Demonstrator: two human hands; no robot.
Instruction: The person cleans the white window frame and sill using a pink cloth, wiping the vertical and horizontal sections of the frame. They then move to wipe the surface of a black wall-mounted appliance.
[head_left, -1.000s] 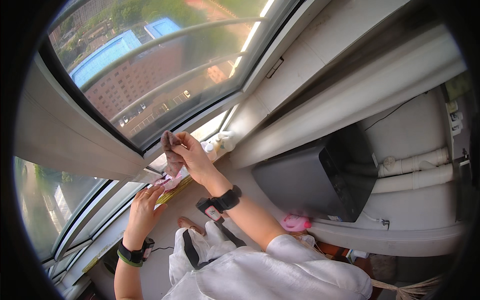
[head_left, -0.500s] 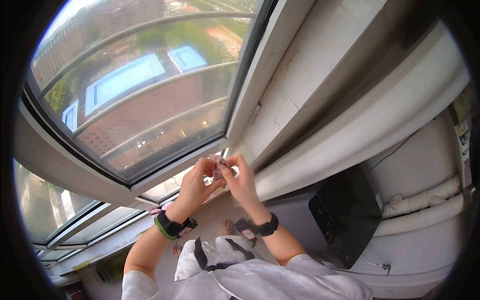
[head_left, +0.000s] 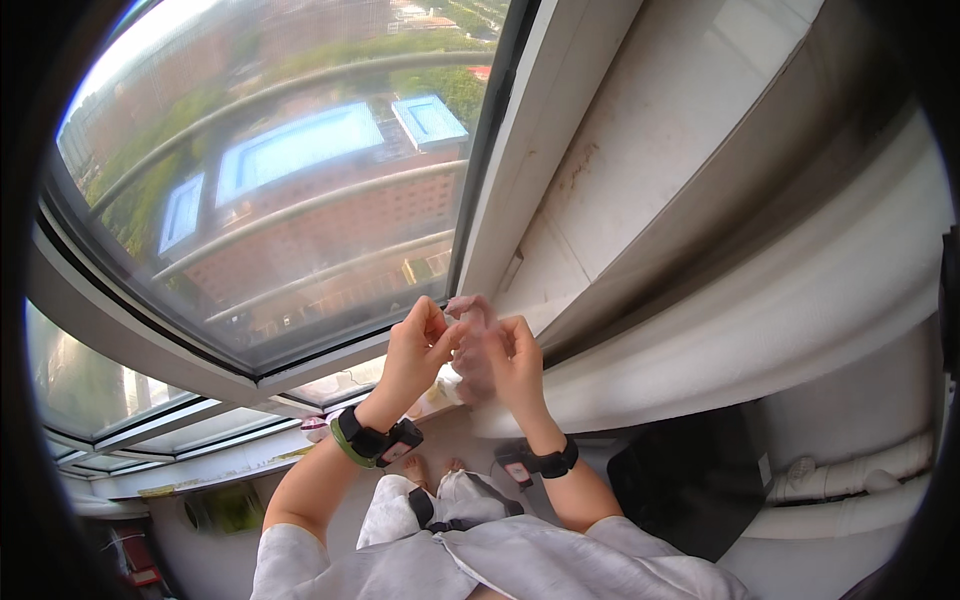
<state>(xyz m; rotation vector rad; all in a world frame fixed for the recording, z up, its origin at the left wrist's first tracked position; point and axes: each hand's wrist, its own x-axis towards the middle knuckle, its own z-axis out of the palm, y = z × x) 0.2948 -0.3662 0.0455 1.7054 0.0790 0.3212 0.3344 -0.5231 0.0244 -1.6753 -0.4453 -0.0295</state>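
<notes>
A limp, pinkish piece of thin cloth (head_left: 476, 362) hangs between my two hands in front of the window corner; its exact kind is unclear. My left hand (head_left: 414, 348) pinches its edge on the left, near the top. On the other side, my right hand (head_left: 518, 366) grips it between thumb and fingers. One end folds over above the fingertips, while the rest droops below them. A small pale thing (head_left: 448, 383) shows just behind the cloth, too blurred to name.
A large window (head_left: 300, 240) with curved railings outside stands ahead to the left. To the right hangs a long white curtain (head_left: 760, 330). A black boxy appliance (head_left: 680, 480) sits below it, beside white pipes (head_left: 860, 470). A narrow sill (head_left: 230, 455) runs along the lower left.
The cloth was bunched small between my fingertips and now hangs loosened out. My hands have moved slightly right and farther apart. The view has shifted a little.
</notes>
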